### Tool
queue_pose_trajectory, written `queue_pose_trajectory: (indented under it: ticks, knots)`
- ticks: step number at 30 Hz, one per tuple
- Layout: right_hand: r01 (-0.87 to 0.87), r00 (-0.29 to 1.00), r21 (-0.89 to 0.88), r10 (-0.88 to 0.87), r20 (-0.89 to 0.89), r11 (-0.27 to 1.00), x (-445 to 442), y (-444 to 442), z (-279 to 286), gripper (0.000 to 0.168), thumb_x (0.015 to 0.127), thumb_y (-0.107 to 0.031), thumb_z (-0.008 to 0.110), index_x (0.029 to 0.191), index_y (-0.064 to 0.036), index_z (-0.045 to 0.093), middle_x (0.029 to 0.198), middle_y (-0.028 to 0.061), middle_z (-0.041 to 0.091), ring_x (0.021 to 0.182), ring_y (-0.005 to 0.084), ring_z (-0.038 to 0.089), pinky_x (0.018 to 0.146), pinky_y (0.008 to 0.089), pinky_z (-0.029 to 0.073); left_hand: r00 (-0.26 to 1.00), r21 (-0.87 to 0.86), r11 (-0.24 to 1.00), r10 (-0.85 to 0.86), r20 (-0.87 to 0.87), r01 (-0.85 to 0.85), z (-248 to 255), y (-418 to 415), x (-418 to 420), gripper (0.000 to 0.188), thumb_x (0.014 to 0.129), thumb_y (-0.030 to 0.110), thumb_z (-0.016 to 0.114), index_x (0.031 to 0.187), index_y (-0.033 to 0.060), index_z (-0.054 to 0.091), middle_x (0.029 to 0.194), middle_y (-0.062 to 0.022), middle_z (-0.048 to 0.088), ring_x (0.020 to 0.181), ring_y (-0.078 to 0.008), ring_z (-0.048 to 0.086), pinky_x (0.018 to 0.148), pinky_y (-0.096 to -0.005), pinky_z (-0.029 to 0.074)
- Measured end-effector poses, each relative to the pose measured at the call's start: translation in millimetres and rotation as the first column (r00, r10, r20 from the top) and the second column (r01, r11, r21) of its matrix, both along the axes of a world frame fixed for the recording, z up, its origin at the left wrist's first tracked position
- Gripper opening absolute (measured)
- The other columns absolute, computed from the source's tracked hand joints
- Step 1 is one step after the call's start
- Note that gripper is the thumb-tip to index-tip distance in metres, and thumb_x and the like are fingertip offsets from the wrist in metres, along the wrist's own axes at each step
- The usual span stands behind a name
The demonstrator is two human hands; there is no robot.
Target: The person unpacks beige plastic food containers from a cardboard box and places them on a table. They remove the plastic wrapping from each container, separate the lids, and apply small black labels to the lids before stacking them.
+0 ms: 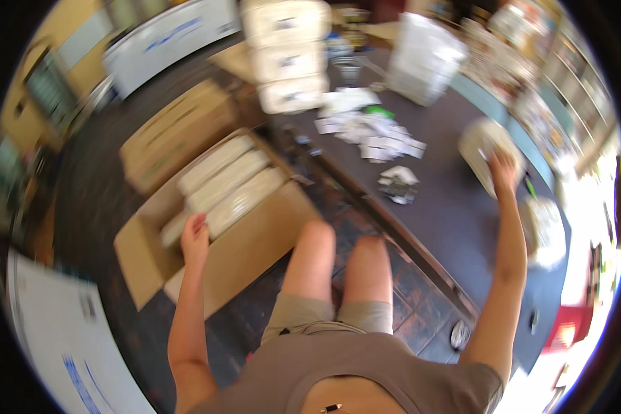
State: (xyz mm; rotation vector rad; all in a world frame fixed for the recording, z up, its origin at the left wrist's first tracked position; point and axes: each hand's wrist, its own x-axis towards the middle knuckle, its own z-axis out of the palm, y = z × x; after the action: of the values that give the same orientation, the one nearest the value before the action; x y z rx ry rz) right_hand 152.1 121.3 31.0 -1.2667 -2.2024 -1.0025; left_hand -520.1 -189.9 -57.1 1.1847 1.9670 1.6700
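Note:
My left hand (pixel 194 238) hovers at the near side of an open cardboard box (pixel 259 248), its fingers curled beside the wrapped packs. Blur hides whether it touches one. Several pale plastic-wrapped packs (pixel 246 209) lie side by side inside the box. On the dark table (pixel 445 222) to the right, my right hand (pixel 502 165) grips a pale wrapped pack (pixel 478 147) from above; its fingertips are blurred. A second wrapped bundle (pixel 543 233) sits beyond my right forearm, with a slim green object (pixel 530 186) between the two.
Behind the open box stands a closed carton (pixel 181 129). A tall stack of white packs (pixel 290 57) rises at the table's left end. Loose paper slips (pixel 378 129) and a white plastic bag (pixel 424 59) are on the table. A white chest-like unit (pixel 67 336) borders the lower left.

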Motion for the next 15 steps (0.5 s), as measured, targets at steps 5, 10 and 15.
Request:
queue_pose_trajectory:
  ticks: [5,10,15]
  knots:
    - [0.53,0.848,-0.014,-0.529,0.039,0.848,5,-16,-82,0.045,0.076,-0.011,0.056,0.119,-0.011,0.045,0.122,0.0111,0.045,0.115,0.0273,0.04,0.095,0.0406,0.031,0.922,-0.298,0.877,0.386,-0.033,-0.378,-62,-61,-102,0.022,0.077,0.01,0.054,0.097,0.0024,0.059,0.09,-0.0105,0.061,0.086,-0.0189,0.057,0.078,-0.0286,0.044]
    - [0.355,0.893,-0.254,-0.406,-0.191,0.9,-117,-73,-49,0.046,0.078,-0.012,0.055,0.121,-0.006,0.04,0.119,0.0138,0.044,0.112,0.0316,0.04,0.093,0.0424,0.031,0.894,-0.61,0.654,0.336,-0.297,-0.448,-144,-79,-187,0.029,0.072,0.02,0.054,0.095,0.0056,0.063,0.097,-0.0155,0.061,0.092,-0.0294,0.058,0.081,-0.0363,0.045]
    - [0.094,0.93,-0.374,-0.215,-0.298,0.923,-169,-101,-67,0.04,0.085,-0.016,0.048,0.122,-0.001,0.038,0.119,0.0172,0.042,0.112,0.034,0.038,0.094,0.043,0.029,0.93,-0.863,0.361,0.234,-0.283,-0.353,-190,-5,-217,0.045,0.073,0.013,0.051,0.117,0.0089,0.048,0.126,-0.0142,0.04,0.113,-0.0353,0.041,0.092,-0.0413,0.038]
